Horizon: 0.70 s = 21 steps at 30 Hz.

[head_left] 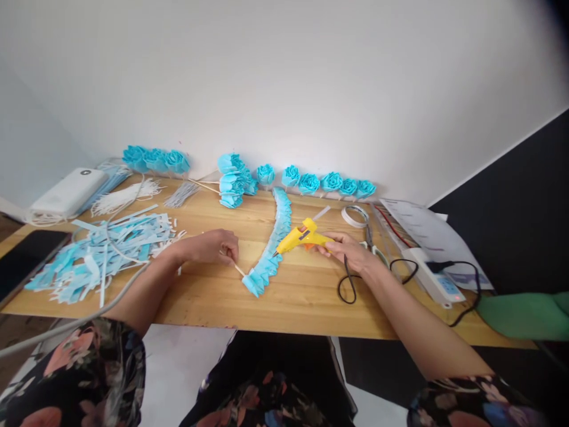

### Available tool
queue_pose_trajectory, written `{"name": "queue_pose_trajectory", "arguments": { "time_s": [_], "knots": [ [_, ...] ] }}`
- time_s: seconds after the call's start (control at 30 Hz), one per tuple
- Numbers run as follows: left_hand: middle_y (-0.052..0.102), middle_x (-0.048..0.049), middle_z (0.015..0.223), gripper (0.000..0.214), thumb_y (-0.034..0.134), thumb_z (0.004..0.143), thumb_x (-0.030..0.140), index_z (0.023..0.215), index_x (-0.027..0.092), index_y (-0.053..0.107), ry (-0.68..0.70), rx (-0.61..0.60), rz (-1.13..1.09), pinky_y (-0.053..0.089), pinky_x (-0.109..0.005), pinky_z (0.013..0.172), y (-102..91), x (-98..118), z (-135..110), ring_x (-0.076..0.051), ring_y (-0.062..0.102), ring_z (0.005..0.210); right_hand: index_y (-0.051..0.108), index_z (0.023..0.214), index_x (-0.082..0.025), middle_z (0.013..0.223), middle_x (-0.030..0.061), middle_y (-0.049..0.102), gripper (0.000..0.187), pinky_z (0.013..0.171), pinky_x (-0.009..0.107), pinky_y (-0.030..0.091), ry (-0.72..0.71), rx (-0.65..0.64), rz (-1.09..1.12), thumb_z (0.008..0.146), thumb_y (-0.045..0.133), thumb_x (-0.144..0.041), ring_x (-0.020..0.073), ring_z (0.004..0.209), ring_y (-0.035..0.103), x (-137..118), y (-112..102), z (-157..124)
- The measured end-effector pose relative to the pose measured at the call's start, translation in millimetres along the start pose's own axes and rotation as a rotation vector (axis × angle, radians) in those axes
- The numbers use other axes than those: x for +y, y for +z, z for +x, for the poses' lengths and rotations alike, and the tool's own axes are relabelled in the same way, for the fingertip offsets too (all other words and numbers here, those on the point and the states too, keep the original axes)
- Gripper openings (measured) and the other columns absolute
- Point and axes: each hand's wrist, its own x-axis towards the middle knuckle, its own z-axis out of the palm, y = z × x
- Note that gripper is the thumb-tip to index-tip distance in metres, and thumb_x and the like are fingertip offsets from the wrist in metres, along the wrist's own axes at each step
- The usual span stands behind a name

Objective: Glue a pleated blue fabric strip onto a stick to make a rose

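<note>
My right hand grips a yellow glue gun, its nozzle pointing left at a long curved strip of folded blue petals lying on the wooden table. My left hand is closed, pinching a thin wooden stick whose tip meets the near end of the blue strip. The gun's black cord loops on the table below my right wrist.
Finished blue paper roses line the wall, with more roses at the left. Cut blue and white scraps pile at the left by a white box and a dark phone. Tape roll, scissors, power strip and papers lie right.
</note>
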Motion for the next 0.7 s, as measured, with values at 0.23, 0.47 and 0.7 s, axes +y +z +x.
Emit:
{"name": "queue_pose_trajectory", "arguments": {
  "time_s": [0.23,0.47,0.7],
  "knots": [
    [0.065,-0.0056,0.082,0.023,0.068,0.086,0.037,0.083,0.014,0.070,-0.056,0.001,-0.082,0.047,-0.023,0.073,1.4,-6.3,0.0,-0.016,0.061,0.079,0.073,0.089,-0.015,0.068,0.0020,0.062,0.044,0.062,0.028,0.040,-0.045,0.020,0.018,0.062,0.080,-0.049,0.0138,0.061,0.049,16.5,-9.5,8.1],
    [0.065,-0.0049,0.083,0.020,0.070,0.084,0.035,0.084,0.015,0.071,-0.066,0.003,-0.135,0.047,-0.023,0.073,2.8,-11.6,-1.0,-0.016,0.062,0.081,0.075,0.091,-0.016,0.068,0.0010,0.062,0.034,0.060,0.027,0.038,-0.039,-0.030,-0.015,0.068,0.078,-0.040,0.0132,0.061,0.048,21.2,-13.5,5.9],
    [0.065,-0.0053,0.083,0.022,0.067,0.088,0.035,0.084,0.014,0.070,-0.069,0.001,-0.122,0.046,-0.022,0.073,-0.1,-4.6,0.2,-0.015,0.061,0.080,0.076,0.091,-0.016,0.068,0.0013,0.063,0.034,0.058,0.027,0.037,-0.050,-0.020,-0.027,0.069,0.078,-0.042,0.0126,0.059,0.048,19.1,-10.3,3.7]
  ]
}}
